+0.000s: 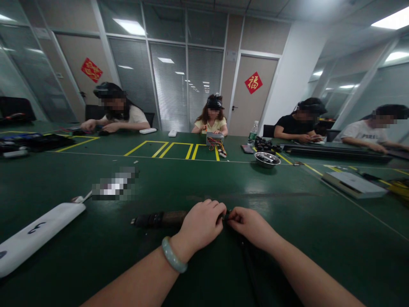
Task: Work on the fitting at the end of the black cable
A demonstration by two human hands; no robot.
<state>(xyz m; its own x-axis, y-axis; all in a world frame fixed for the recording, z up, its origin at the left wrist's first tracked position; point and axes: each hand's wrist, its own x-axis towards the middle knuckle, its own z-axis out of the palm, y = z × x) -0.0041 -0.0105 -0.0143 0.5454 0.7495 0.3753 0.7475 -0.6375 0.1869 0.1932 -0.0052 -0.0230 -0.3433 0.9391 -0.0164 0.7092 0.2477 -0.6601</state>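
A dark, rod-shaped tool like an electric screwdriver (162, 219) lies on the green table with its narrow tip to the left. My left hand (203, 224) is curled over its right end, a pale green bangle (173, 256) on the wrist. Close against the left fingertips, my right hand (247, 224) pinches a small dark piece too hidden to name. A black cable (249, 266) runs down from beneath the right hand toward the front edge. Whether it joins the tool is hidden by my fingers.
A white power bank-like block (41, 234) with a cord to a blurred phone (115, 185) lies left. Farther back are a metal bowl (267, 159), a bottle (253, 132) and a wired grey box (215, 137). A white box (354, 184) sits right. Several people work across the table.
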